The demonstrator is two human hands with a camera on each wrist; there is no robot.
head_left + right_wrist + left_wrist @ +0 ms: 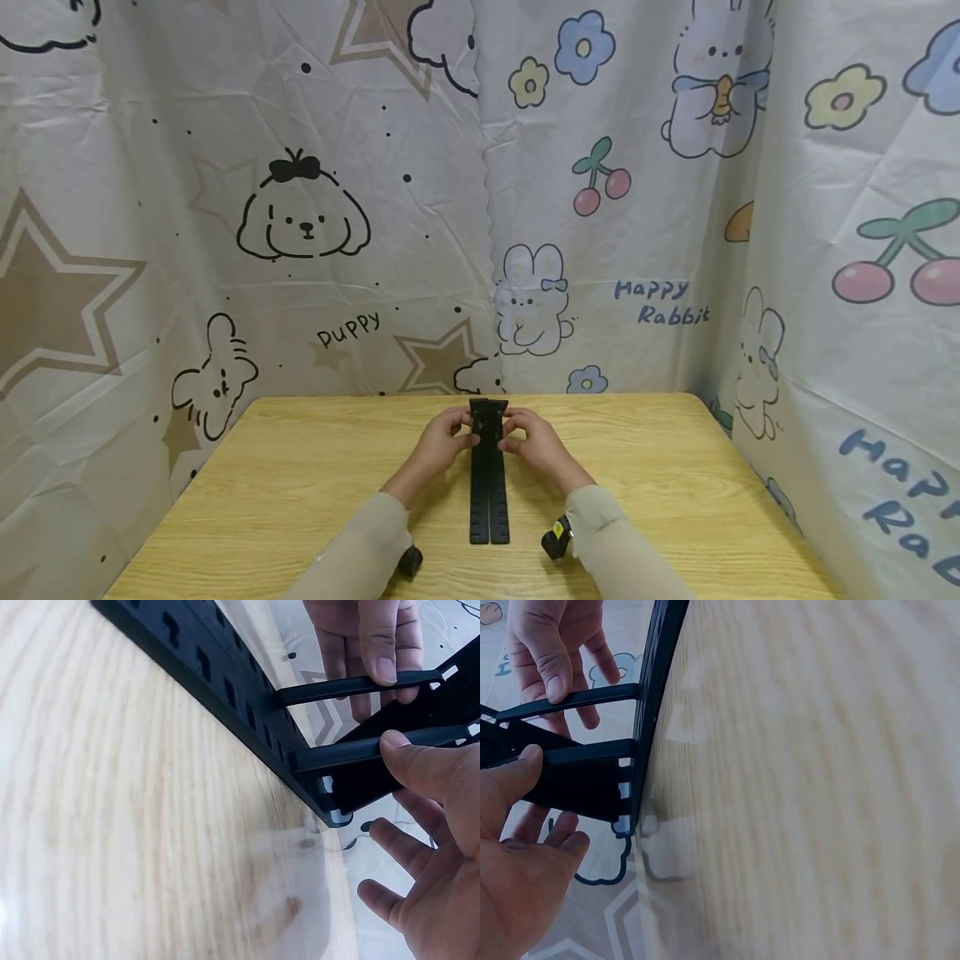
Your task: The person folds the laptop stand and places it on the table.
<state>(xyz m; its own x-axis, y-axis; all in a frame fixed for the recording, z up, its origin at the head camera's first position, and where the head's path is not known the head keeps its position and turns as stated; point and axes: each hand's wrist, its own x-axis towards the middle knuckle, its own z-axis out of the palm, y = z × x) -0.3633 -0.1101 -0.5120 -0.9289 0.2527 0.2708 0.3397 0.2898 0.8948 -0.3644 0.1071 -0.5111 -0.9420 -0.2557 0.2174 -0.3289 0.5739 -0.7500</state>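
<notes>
A black folding stand [489, 492] with a long slotted base, a tilted panel [577, 784] and two narrow support arms lies on the wooden table. Its panel rises from the far end of the base. My left hand [447, 439] grips the stand's left side, the thumb on the nearer support arm [592, 751] in the left wrist view. On the other side my right hand [534, 442] pinches the right support arm [337, 756], its other fingers spread loosely. Both arms' ends meet the slotted base [217, 682]; whether they sit in the slots I cannot tell.
The light wooden table [315, 450] has its far edge just behind the stand. A printed curtain [420, 217] with cartoon animals and stars hangs behind and at both sides. Black wrist devices, such as the right one [557, 540], are at both sleeves.
</notes>
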